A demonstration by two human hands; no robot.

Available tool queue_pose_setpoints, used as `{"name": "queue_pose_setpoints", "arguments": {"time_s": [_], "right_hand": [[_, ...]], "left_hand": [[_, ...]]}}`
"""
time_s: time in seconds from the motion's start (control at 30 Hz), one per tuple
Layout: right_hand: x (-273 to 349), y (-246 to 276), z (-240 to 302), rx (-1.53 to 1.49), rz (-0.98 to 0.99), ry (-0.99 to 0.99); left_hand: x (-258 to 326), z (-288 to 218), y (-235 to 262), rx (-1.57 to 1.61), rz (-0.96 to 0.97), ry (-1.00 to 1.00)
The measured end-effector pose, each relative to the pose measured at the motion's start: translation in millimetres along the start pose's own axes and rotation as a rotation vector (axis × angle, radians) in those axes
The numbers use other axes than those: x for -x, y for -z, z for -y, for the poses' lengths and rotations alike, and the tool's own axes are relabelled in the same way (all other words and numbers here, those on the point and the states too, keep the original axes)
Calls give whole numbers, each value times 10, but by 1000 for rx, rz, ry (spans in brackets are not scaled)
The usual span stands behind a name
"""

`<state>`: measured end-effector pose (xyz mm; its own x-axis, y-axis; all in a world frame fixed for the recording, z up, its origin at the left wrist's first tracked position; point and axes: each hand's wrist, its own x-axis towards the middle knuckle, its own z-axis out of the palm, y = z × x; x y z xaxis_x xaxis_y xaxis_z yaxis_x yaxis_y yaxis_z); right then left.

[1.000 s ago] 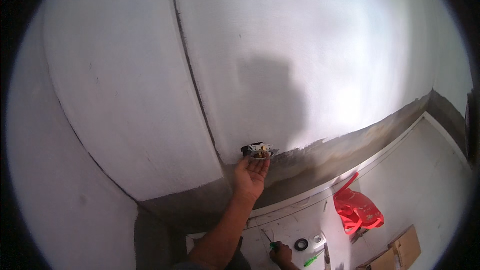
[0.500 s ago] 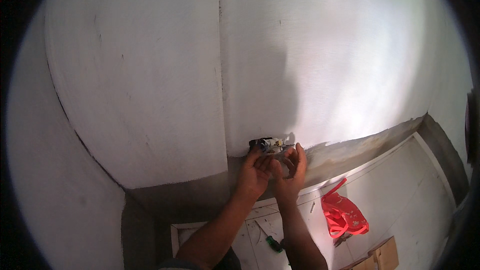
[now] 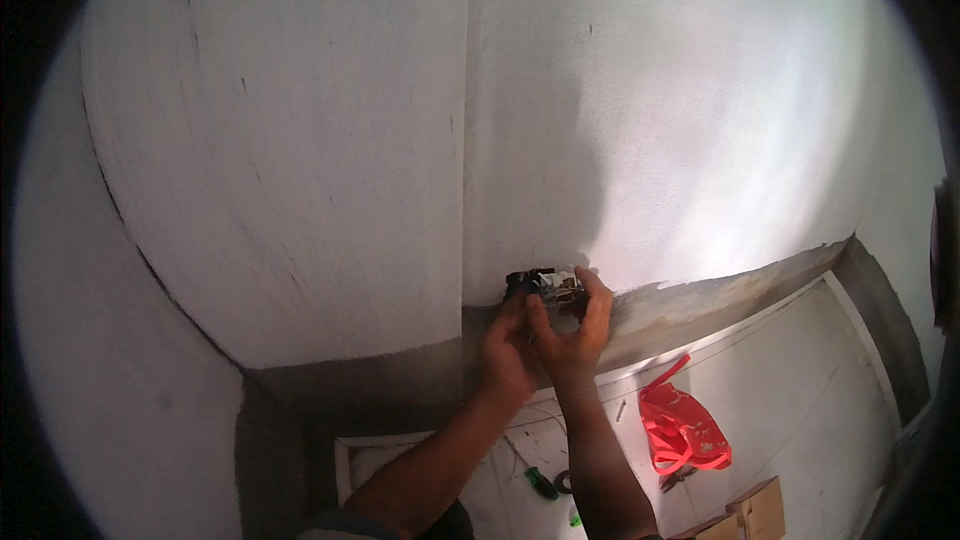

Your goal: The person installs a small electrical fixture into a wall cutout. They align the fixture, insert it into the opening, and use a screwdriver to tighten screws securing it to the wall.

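Low on the white wall (image 3: 380, 160) is a black wall box (image 3: 517, 283), just above the bare grey strip. In front of it sits a small electrical fitting with a pale body (image 3: 562, 285), looking like a socket or switch insert; its exact kind is too small to tell. My right hand (image 3: 576, 344) grips the fitting between thumb and fingers, the fingers round its right side. Under its left end is my left hand (image 3: 508, 352), fingers bent up against the fitting and box. My right thumb and the shadow partly hide those fingertips.
On the white floor lie a green-handled screwdriver (image 3: 541, 483), a dark ring-shaped roll (image 3: 563, 481) and a small green item (image 3: 575, 517). A red bag (image 3: 690, 425) and a piece of cardboard (image 3: 762, 515) are to the right. Walls meet in a corner at left.
My right hand has risen, and its thumb and fingers have closed on the fitting. My left hand has turned and stays at the fitting's left end. The whole view has shifted slightly.
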<state>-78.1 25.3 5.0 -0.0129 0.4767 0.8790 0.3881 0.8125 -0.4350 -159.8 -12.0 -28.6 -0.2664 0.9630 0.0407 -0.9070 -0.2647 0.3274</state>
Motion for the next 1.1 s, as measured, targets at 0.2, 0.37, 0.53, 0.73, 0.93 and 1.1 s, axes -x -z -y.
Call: {"name": "queue_pose_setpoints", "arguments": {"time_s": [0.2,0.37,0.53,0.73,0.93,1.1], "right_hand": [[-56,-4,90,-53,25,-66],[-123,48,154,-95,142,-114],[-275,160,242,-102,299,-170],[-403,232,299,-12,603,-223],[-420,217,279,28,667,-304],[-436,256,90,44,610,-182]], "left_hand": [[164,-93,-161,-114,149,-2],[141,-136,-16,-31,288,62],[106,-125,93,0,332,98],[5,-146,375,57,512,107],[-14,-125,366,-128,402,65],[-72,-127,356,-466,274,-108]]}}
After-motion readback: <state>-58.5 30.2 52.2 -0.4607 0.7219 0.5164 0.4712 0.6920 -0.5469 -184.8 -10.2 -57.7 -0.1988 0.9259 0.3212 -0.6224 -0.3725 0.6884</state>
